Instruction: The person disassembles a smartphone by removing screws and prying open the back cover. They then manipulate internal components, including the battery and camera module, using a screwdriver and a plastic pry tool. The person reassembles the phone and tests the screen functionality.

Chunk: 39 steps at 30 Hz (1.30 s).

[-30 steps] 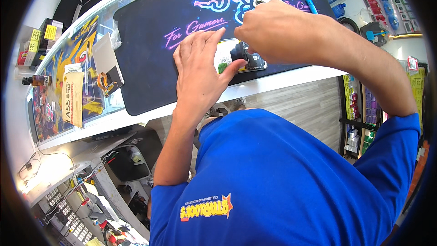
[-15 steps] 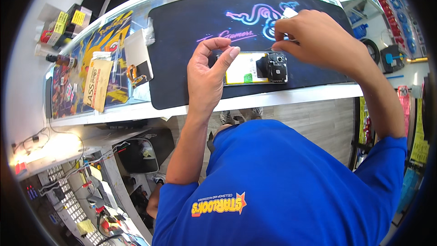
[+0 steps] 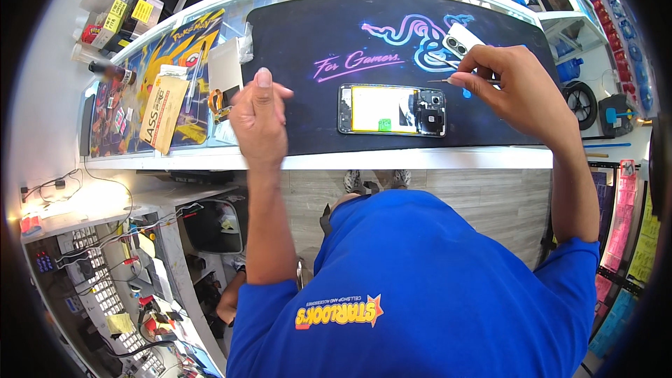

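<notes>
An opened phone (image 3: 364,126) lies flat on the dark desk mat, its insides facing up, with a white battery area, a green sticker and a black camera section at its right end. Just right of and above it, my right hand (image 3: 514,87) pinches a thin pointed metal tool (image 3: 439,81), its tip toward the left; its exact kind does not show. Beyond that hand lies a white phone back (image 3: 458,36) with camera rings, partly covered by my fingers. My left hand (image 3: 259,126) is raised over the mat's left edge, thumb stretched up, fingers partly hidden, nothing visible in it.
Left of the mat (image 3: 294,35) are a white box (image 3: 225,63), orange flex parts (image 3: 215,101), a tan envelope (image 3: 164,112) and a colourful poster. A black tape roll (image 3: 579,101) stands at the right. The white counter edge (image 3: 392,157) runs along the front.
My left hand has moved left, away from the phone, uncovering its left end. My right hand has shifted slightly right and down, and the tool and phone back now show more.
</notes>
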Motion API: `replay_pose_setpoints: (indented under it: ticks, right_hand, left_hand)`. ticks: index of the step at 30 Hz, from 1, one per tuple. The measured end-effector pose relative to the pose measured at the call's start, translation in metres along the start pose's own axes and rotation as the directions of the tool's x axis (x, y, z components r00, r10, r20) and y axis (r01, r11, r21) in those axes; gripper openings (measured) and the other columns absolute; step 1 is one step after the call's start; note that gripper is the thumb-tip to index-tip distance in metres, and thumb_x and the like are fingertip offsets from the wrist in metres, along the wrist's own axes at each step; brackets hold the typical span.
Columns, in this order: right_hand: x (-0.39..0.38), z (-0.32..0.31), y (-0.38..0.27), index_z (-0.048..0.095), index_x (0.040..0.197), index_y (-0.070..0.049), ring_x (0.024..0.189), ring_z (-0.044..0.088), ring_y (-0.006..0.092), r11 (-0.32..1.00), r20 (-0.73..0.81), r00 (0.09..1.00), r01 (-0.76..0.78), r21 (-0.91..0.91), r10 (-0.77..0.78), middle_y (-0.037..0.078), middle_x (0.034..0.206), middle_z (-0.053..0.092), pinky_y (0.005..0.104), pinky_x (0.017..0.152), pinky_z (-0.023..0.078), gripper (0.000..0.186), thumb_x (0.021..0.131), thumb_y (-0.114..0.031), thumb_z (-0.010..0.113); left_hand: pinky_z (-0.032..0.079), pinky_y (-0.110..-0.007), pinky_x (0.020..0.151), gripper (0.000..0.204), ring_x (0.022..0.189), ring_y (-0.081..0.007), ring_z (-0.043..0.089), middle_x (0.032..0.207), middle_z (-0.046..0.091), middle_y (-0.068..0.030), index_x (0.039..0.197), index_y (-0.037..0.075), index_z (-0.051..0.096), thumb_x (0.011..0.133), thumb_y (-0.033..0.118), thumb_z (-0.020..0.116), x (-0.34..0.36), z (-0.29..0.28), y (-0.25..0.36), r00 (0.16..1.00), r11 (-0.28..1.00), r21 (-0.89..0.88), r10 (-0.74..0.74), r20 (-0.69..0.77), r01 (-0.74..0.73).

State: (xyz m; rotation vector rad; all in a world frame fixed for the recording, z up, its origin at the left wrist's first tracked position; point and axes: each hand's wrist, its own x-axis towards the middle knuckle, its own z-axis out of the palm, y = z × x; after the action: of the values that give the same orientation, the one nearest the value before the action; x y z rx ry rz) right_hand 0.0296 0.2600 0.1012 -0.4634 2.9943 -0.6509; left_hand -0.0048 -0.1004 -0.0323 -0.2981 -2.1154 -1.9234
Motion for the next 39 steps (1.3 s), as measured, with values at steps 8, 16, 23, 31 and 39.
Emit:
replay_pose_setpoints:
  ticks: [8, 16, 23, 31, 39]
  right_hand:
    - [-0.010, 0.004, 0.019, 0.077, 0.101, -0.002, 0.063, 0.057, 0.0150, 0.998, -0.040, 0.998, 0.041, 0.050, -0.039, 0.006, 0.078, 0.073, 0.0335, 0.060, 0.044, 0.021, 0.104, -0.022, 0.082]
    - [-0.016, 0.004, 0.022, 0.076, 0.103, -0.001, 0.063, 0.055, 0.0153, 0.995, -0.002, 1.000, 0.022, 0.098, -0.022, 0.008, 0.079, 0.071, 0.0336, 0.059, 0.045, 0.022, 0.102, -0.022, 0.083]
    - [-0.025, 0.004, 0.044, 0.077, 0.101, -0.002, 0.062, 0.054, 0.0147, 0.996, 0.001, 1.000, 0.004, 0.089, -0.004, 0.008, 0.080, 0.071, 0.0326, 0.058, 0.043, 0.023, 0.104, -0.024, 0.081]
    - [-0.043, 0.000, 0.058, 0.080, 0.103, -0.002, 0.065, 0.047, 0.0054, 0.966, -0.070, 0.990, -0.102, 0.236, 0.122, -0.002, 0.077, 0.067, 0.0281, 0.058, 0.038, 0.024, 0.105, -0.026, 0.082]
    - [-0.055, 0.042, 0.075, 0.080, 0.114, -0.002, 0.083, 0.059, 0.0066, 0.905, -0.178, 0.983, 0.035, 0.423, 0.045, 0.001, 0.101, 0.071, 0.0266, 0.066, 0.046, 0.017, 0.105, -0.017, 0.082]
  left_hand:
    - [0.026, -0.050, 0.128, 0.022, 0.109, -0.0195, 0.070, 0.113, 0.081, 0.0024, 0.115, 0.016, 0.088, 0.108, 0.033, 0.076, 0.016, -0.009, 0.023, 0.965, 0.590, 0.764, 0.140, 0.220, -0.260]
    - [0.033, -0.049, 0.118, 0.018, 0.122, -0.0217, 0.063, 0.111, 0.080, 0.0036, 0.110, 0.019, 0.089, 0.102, 0.033, 0.081, 0.048, 0.044, -0.011, 0.928, 0.470, 0.801, 0.144, 0.344, -0.370]
    - [0.032, -0.049, 0.117, 0.014, 0.118, -0.0247, 0.061, 0.110, 0.075, 0.0006, 0.108, 0.014, 0.081, 0.103, 0.027, 0.079, 0.059, 0.050, 0.000, 0.837, 0.350, 0.767, 0.117, 0.534, -0.538]
    - [0.041, -0.049, 0.107, 0.032, 0.107, -0.0353, 0.061, 0.104, 0.065, -0.0146, 0.111, 0.003, 0.065, 0.119, 0.027, 0.046, 0.046, 0.020, -0.007, 0.945, 0.631, 0.732, 0.004, 0.327, -0.256]
    - [0.046, -0.040, 0.105, 0.013, 0.109, -0.0243, 0.066, 0.107, 0.076, -0.0059, 0.105, 0.007, 0.077, 0.103, 0.019, 0.081, 0.012, 0.078, 0.036, 0.957, 0.902, 0.419, -0.019, 0.288, -0.108]
